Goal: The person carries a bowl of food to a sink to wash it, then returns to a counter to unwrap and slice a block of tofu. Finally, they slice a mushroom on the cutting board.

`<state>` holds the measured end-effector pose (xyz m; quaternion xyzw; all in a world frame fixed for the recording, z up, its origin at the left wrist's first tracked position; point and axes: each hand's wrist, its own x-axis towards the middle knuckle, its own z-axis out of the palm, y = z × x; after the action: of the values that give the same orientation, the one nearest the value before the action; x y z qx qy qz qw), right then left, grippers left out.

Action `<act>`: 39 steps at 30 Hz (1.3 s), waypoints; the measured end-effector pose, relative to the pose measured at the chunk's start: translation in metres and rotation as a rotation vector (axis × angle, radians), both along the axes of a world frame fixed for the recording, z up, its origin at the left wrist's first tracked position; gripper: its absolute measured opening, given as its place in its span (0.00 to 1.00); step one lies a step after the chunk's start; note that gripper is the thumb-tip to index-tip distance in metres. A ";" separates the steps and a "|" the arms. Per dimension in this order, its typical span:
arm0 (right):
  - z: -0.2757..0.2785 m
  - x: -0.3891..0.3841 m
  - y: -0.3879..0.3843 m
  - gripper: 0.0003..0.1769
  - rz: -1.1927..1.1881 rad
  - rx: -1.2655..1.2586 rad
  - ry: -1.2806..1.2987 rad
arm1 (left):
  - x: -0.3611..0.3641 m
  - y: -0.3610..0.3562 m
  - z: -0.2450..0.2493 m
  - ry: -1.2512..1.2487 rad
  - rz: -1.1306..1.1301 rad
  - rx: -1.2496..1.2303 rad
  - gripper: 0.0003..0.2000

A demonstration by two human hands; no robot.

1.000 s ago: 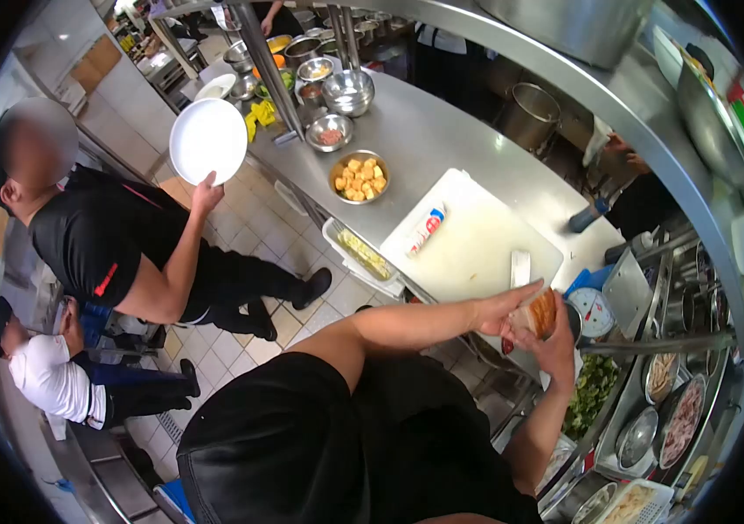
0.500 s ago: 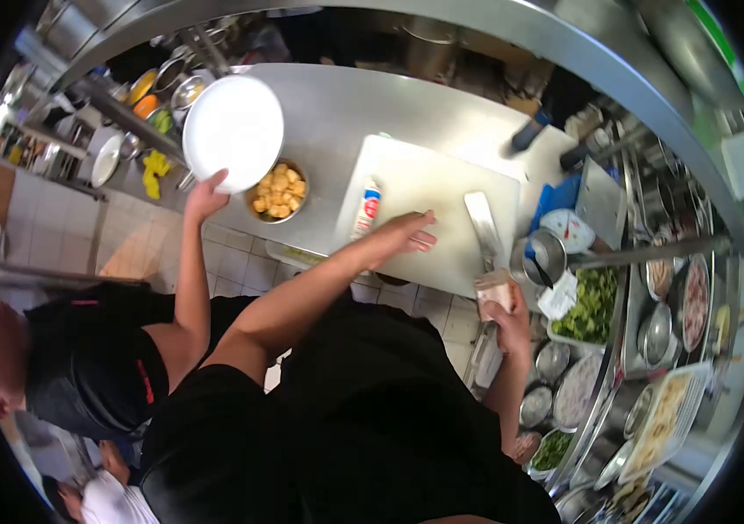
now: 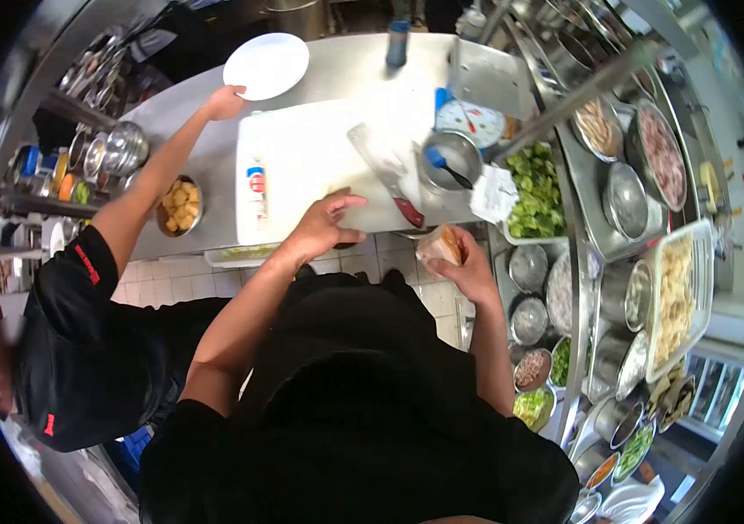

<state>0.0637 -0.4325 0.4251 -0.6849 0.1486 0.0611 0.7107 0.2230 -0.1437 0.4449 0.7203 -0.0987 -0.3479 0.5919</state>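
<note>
My left hand is open, fingers apart, over the front edge of the white cutting board. In my right hand, beyond the board's front right corner, is a small pinkish-brown block in clear wrapping; its exact kind I cannot tell. On the board, between my hands and farther back, lies a cleaver with its reddish handle toward me. A white tube-shaped pack with a blue and red label lies along the board's left side.
A co-worker's hand at left holds a white plate over the table. Below that arm stands a bowl of golden chunks. To the right are a metal pot, a scale, chopped greens and a metal shelf post.
The view has swung to the right. The co-worker's plate has moved away from the bowl of chunks toward the back of the table. My right hand still holds the wrapped block.
</note>
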 end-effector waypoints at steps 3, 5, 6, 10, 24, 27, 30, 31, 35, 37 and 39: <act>0.004 -0.013 -0.024 0.44 0.005 -0.074 0.030 | -0.007 -0.017 0.010 -0.188 -0.098 0.085 0.26; -0.008 -0.024 -0.041 0.45 0.007 -0.179 0.039 | -0.012 -0.021 0.010 0.017 0.025 -0.018 0.26; -0.012 -0.028 -0.048 0.46 0.034 -0.285 0.082 | -0.015 -0.021 0.012 0.048 0.050 -0.021 0.25; -0.008 -0.038 -0.056 0.50 0.100 -0.384 0.196 | -0.015 -0.008 0.008 0.105 0.092 -0.021 0.23; -0.011 -0.033 -0.032 0.45 0.142 -0.458 0.299 | 0.099 0.090 0.079 -0.291 0.477 -0.099 0.15; -0.003 -0.032 -0.012 0.38 0.056 -0.330 0.242 | 0.164 0.175 0.099 -0.375 0.787 -0.163 0.12; -0.005 -0.032 0.002 0.34 0.026 -0.308 0.233 | 0.227 0.292 0.091 -0.497 1.082 -0.035 0.10; 0.001 -0.031 0.008 0.34 0.037 -0.357 0.245 | 0.246 0.334 0.082 -0.546 1.242 -0.011 0.08; 0.026 -0.031 0.044 0.35 -0.038 -0.359 0.282 | 0.290 0.498 0.044 -0.624 1.375 1.097 0.25; 0.025 -0.038 0.053 0.37 -0.039 -0.428 0.317 | 0.329 0.594 -0.026 -0.737 1.010 1.281 0.25; 0.054 -0.033 0.086 0.40 -0.078 -0.417 0.313 | 0.348 0.625 -0.055 -0.858 0.898 1.292 0.23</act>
<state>0.0302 -0.3461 0.4793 -0.7927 0.2922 0.1070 0.5242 0.5712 0.4814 0.3899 0.9518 0.1948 0.2282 0.0634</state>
